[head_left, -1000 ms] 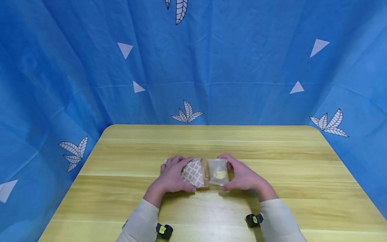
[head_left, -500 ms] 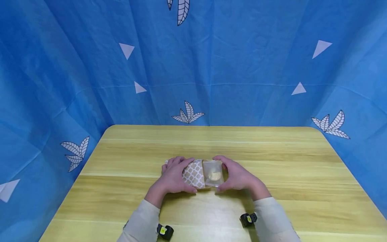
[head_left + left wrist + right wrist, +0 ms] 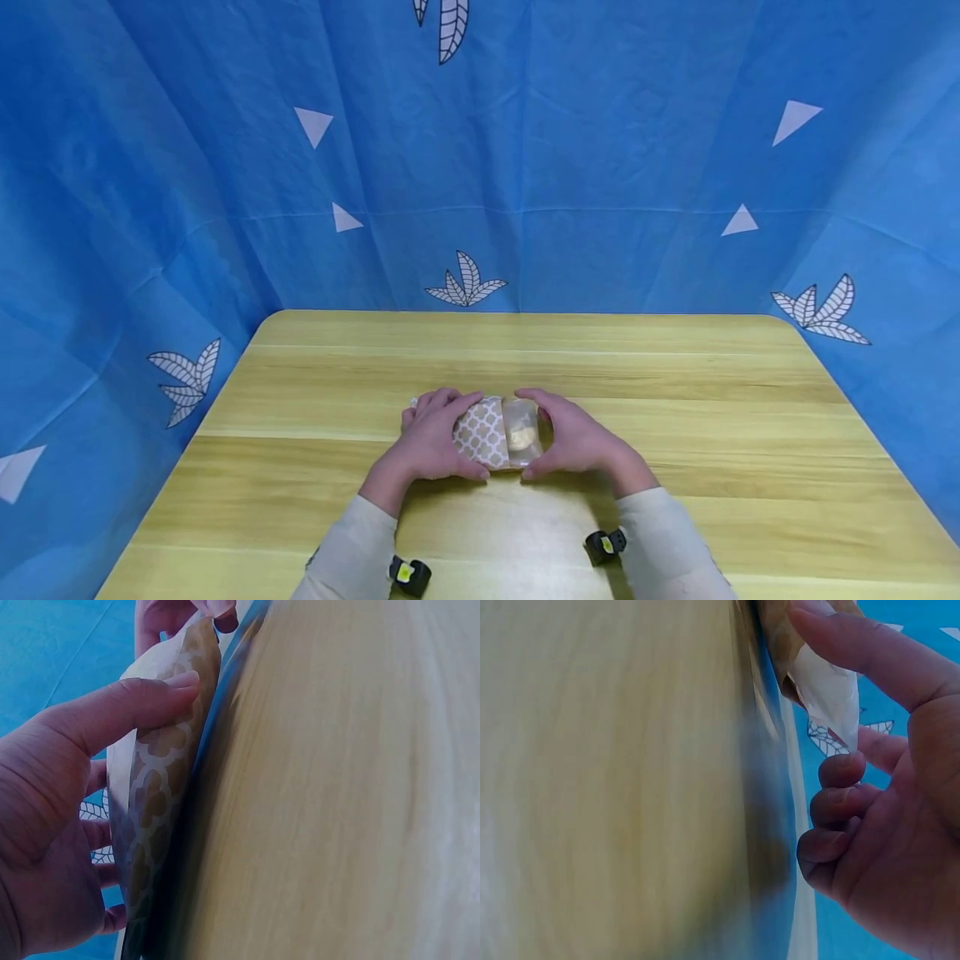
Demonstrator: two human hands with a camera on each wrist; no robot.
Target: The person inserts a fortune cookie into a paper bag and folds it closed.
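Note:
A brown paper bag [image 3: 482, 433] with a white lattice print lies on the wooden table. My left hand [image 3: 431, 437] grips it from above, the thumb along its near side and the fingers at the far side. Out of its right end sticks a translucent packet [image 3: 521, 429] with a pale, rounded thing inside. My right hand [image 3: 577, 435] holds this packet's outer end, thumb at the near edge and forefinger at the far edge. The right wrist view shows the packet's whitish corner [image 3: 829, 694] against the brown paper, with the other fingers curled beneath.
The light wooden table [image 3: 675, 375] spreads around both hands. A blue curtain [image 3: 600, 167] with white leaves and triangles hangs behind it and along both sides. Black wrist cameras [image 3: 411, 575] sit by the cuffs.
My right hand has moved left with the packet, and less of the packet shows outside the bag's right end. The left hand and the bag have stayed nearly still.

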